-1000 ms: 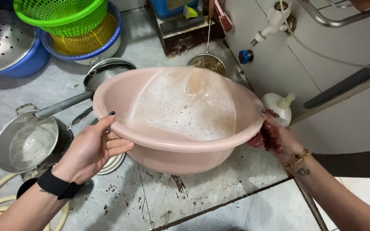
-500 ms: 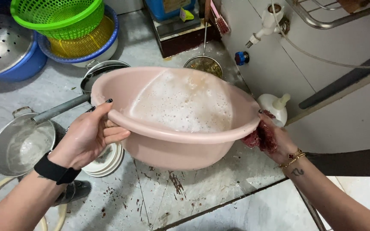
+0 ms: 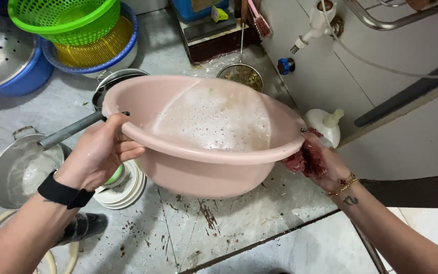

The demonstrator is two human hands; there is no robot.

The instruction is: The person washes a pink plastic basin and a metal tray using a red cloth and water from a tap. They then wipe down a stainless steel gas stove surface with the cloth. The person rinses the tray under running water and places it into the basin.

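Head view: pink basin (image 3: 198, 147) between both hands

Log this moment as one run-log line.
left hand: grips pink basin rim | right hand: holds rim, red scrubber | basin: tilted, foamy

The pink basin (image 3: 198, 172) looks like smooth, faintly glossy plastic, its inside coated in white foam. The left hand (image 3: 95, 157), wet and shiny, grips its rim; the right hand (image 3: 320, 160) presses a rough, dark red scrubbing pad (image 3: 302, 160) against the other edge. The green colander (image 3: 62, 18) and yellow basket (image 3: 95, 48) are perforated plastic (both fairly matt). The long-handled pan (image 3: 110, 83) and pot (image 3: 19, 170) are dull brushed metal. The floor (image 3: 214, 228) is worn, stained stone with a wet sheen.
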